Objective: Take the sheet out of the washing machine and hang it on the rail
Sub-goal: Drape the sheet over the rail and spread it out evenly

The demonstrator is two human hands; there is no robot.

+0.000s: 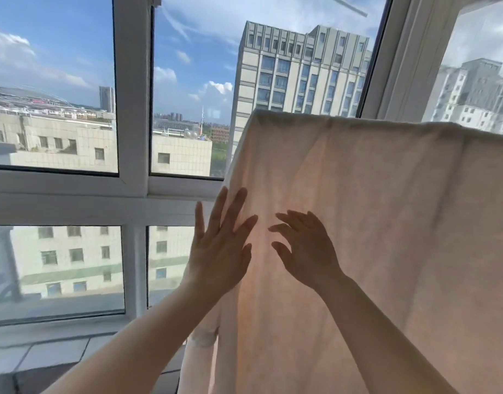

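A pale pinkish-white sheet (386,209) hangs draped over a rail that runs from centre to the right edge; the rail itself is hidden under the fold at the top. The cloth falls straight down out of the bottom of the view. My left hand (219,251) lies flat with fingers spread against the sheet's left edge. My right hand (304,248) is also spread, palm toward the cloth a little to the right, fingers slightly curled. Neither hand grips the fabric. The washing machine is out of view.
A large white-framed window (131,109) fills the wall straight ahead and to the left, with city buildings outside. A tiled sill (45,356) runs along the lower left. A second window pane (477,81) stands behind the sheet on the right.
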